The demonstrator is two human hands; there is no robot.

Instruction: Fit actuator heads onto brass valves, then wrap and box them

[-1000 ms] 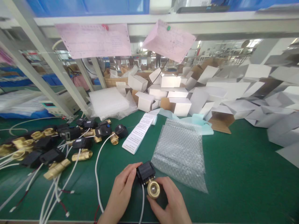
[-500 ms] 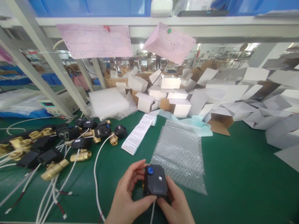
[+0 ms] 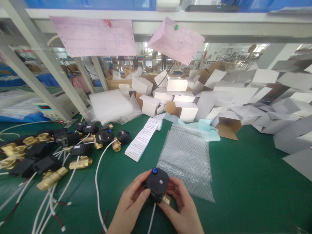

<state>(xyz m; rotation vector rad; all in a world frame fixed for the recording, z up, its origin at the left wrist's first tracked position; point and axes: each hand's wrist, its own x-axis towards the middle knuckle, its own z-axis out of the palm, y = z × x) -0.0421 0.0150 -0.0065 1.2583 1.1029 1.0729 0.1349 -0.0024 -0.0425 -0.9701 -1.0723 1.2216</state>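
Between my two hands is a motorized ball valve (image 3: pixel 157 183), with a black octagonal housing, a blue knob on top and a brass body partly showing below. My left hand (image 3: pixel 135 200) grips its left side, thumb on the front edge. On the right, my right hand (image 3: pixel 180 201) wraps round the housing and the brass end. A white cable (image 3: pixel 152 217) runs from the valve toward me. Just beyond my hands lie bubble-wrap bags (image 3: pixel 186 159). A strip of printed labels (image 3: pixel 142 139) lies left of the bags.
Several similar valves (image 3: pixel 80 149) with white cables are heaped on the green table (image 3: pixel 251 185) at left. White boxes (image 3: pixel 186 110) are piled along the back and right. A stack of white foam sheets (image 3: pixel 110 105) lies at back left. Pink papers (image 3: pixel 94 37) hang from the shelf.
The valve has been turned and tilted in my hands, so its brass end now shows at the lower right. My left thumb has shifted up along the housing. The view has moved slightly.
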